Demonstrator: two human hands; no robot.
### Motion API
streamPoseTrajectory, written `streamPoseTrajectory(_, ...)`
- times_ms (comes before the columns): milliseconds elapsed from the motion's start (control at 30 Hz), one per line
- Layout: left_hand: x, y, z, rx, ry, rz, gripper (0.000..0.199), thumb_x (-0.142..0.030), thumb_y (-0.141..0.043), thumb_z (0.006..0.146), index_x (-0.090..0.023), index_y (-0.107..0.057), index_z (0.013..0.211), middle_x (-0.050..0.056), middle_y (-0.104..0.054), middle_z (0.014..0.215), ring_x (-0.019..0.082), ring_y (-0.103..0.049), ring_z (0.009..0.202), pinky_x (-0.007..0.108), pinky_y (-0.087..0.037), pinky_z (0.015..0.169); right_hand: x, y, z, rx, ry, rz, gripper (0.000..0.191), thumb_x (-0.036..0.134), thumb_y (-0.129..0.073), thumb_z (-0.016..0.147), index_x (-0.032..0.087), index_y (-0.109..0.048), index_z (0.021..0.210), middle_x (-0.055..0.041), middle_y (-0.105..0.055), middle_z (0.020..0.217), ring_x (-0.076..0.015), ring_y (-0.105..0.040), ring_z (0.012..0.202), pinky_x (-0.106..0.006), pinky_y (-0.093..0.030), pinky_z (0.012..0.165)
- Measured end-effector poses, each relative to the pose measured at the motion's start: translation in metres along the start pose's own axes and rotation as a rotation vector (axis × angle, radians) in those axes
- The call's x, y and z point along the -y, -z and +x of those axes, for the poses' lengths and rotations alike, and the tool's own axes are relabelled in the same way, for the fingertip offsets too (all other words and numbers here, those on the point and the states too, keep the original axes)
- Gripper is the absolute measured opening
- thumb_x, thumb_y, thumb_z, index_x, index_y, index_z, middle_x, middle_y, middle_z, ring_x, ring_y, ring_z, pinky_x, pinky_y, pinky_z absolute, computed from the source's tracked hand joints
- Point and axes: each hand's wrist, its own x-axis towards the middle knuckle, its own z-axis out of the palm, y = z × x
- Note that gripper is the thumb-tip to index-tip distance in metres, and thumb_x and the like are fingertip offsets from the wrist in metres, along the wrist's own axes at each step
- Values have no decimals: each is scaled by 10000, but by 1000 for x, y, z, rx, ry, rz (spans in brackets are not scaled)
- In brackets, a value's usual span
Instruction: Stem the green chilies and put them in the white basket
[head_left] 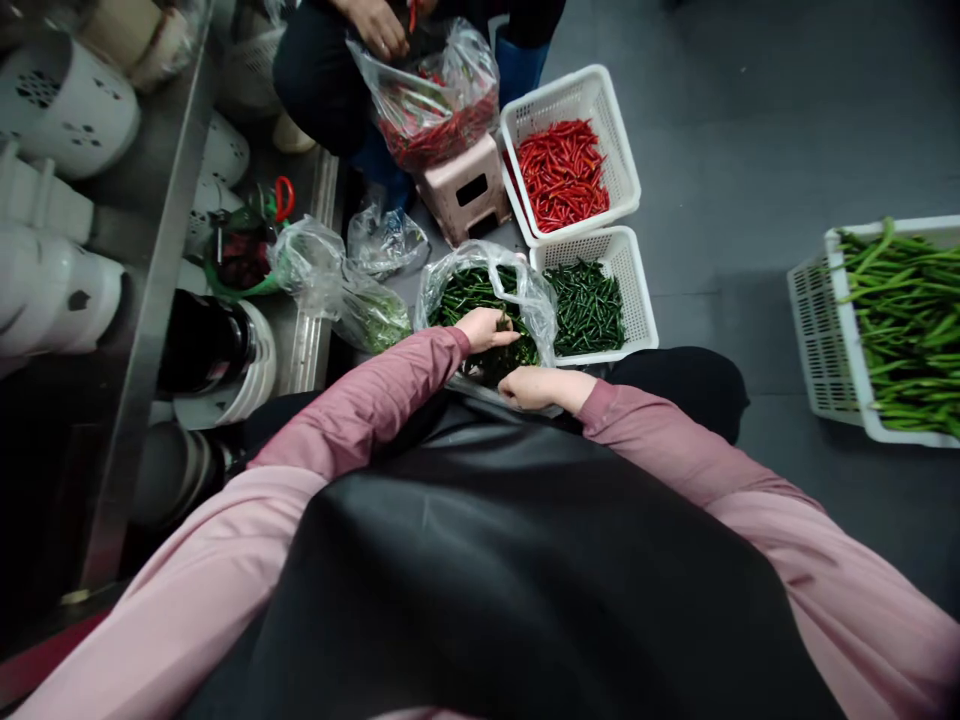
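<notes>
A clear plastic bag [491, 258] stands open between my knees, with long dark green chilies [466, 293] inside. My left hand [486, 330] is in the mouth of the bag, its fingers closed on green chilies. On the near side of the bag, my right hand [531, 387] is curled with its fingertips down among the chilies; what it grips is hidden. Touching the bag on the right is a white plastic basket [641, 300] of green chilies [583, 308].
Behind it, a white basket [622, 150] holds red chilies [562, 175]. A co-worker's hand [379, 28] is over a bag of red chilies [442, 130] on a stool [469, 190]. Metal shelving [161, 230] stands left; a basket of long green peppers [911, 330] sits far right.
</notes>
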Motion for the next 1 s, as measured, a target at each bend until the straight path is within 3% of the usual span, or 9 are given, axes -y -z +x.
streamPoseTrajectory(67, 1, 8, -2, -78, 69, -238, 249, -397, -652, 684, -151, -649, 648, 9, -581, 569, 126, -509, 589, 247, -395, 632, -11, 8, 2, -76, -120, -5, 188, 178, -530, 780, 140, -693, 867, -114, -688, 888, -221, -619, 793, -278, -423, 672)
streamPoseTrajectory(167, 9, 19, -10, -233, 124, -574, 273, -404, -651, 682, -142, -625, 613, 34, -638, 648, 122, -540, 620, 241, -424, 660, -25, 19, 6, -338, -228, 143, 180, 214, -544, 800, 141, -682, 889, -104, -683, 901, -204, -617, 831, -268, -432, 718)
streamPoseTrajectory(267, 14, 24, -18, -354, 155, -807, 303, -434, -622, 700, -144, -594, 613, 47, -661, 716, 121, -571, 634, 250, -454, 669, -31, 23, 12, -572, -228, 407, 215, 280, -538, 829, 149, -661, 947, -63, -674, 914, -151, -606, 818, -240, -439, 741)
streamPoseTrajectory(333, 14, 23, -20, -393, 151, -899, 312, -442, -617, 703, -146, -577, 613, 45, -658, 730, 116, -579, 630, 256, -464, 674, -29, 24, 16, -628, -162, 583, 290, 350, -533, 841, 152, -639, 1025, -56, -664, 971, -131, -596, 816, -237, -446, 747)
streamPoseTrajectory(467, 4, 13, -15, -488, 212, -956, 295, -417, -642, 686, -145, -573, 594, 26, -622, 657, 111, -563, 588, 258, -467, 654, -23, 21, 24, -541, 10, 901, 381, 411, -542, 837, 162, -582, 1122, -56, -653, 1006, -118, -591, 783, -232, -466, 718)
streamPoseTrajectory(667, -16, 3, -3, -618, 485, -1007, 268, -366, -681, 669, -157, -542, 574, -12, -523, 515, 111, -515, 516, 262, -451, 589, -19, 18, 30, -342, 48, 1274, 133, 186, -541, 803, 152, -549, 931, -15, -649, 745, -120, -592, 631, -241, -499, 631)
streamPoseTrajectory(767, -18, 0, -4, -607, 493, -1042, 265, -365, -711, 649, -153, -555, 617, -15, -532, 527, 111, -523, 524, 260, -457, 583, -17, 16, 32, -370, 15, 1238, 44, 163, -539, 788, 155, -507, 818, 3, -601, 649, -95, -525, 518, -215, -471, 534)
streamPoseTrajectory(867, -18, -8, -10, -575, 480, -1063, 281, -369, -745, 617, -152, -577, 678, -21, -544, 526, 113, -533, 518, 258, -464, 558, -16, 15, 33, -433, -39, 1059, 33, 179, -517, 796, 153, -497, 799, -22, -602, 670, -86, -482, 478, -202, -426, 464)
streamPoseTrajectory(1000, -22, -20, -18, -461, 514, -1212, 301, -397, -731, 635, -146, -574, 692, -11, -560, 522, 124, -545, 490, 276, -477, 531, -14, 13, 33, -527, -160, 808, 213, 175, -504, 778, 140, -487, 987, -10, -572, 631, -101, -463, 450, -222, -398, 441)
